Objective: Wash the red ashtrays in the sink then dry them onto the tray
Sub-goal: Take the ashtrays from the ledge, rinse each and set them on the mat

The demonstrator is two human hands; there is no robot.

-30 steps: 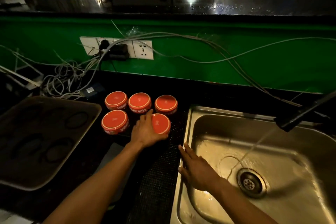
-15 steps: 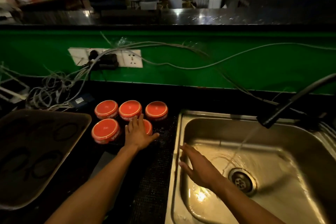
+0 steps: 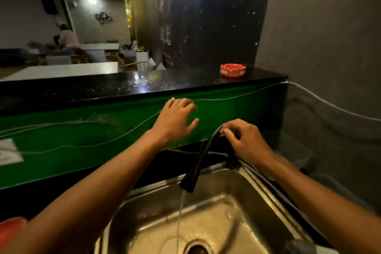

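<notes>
Left hand point(image 3: 175, 120) raised in front of the green panel point(image 3: 82, 140), fingers spread and loose, holding nothing. Right hand point(image 3: 245, 140) pinches the top bend of the black faucet point(image 3: 198, 163). One red ashtray point(image 3: 233, 70) sits upright on the black upper counter point(image 3: 123, 86), well apart from both hands. Another red edge point(image 3: 10, 231) shows at lower left, too cropped to identify. Water runs from the spout into the steel sink point(image 3: 257, 187). Grey cables point(image 3: 127, 130) trail across the panel.

Both forearms are bare, no sleeves; back from the fingers point(image 3: 228, 133), no rings, watch or bands show.
</notes>
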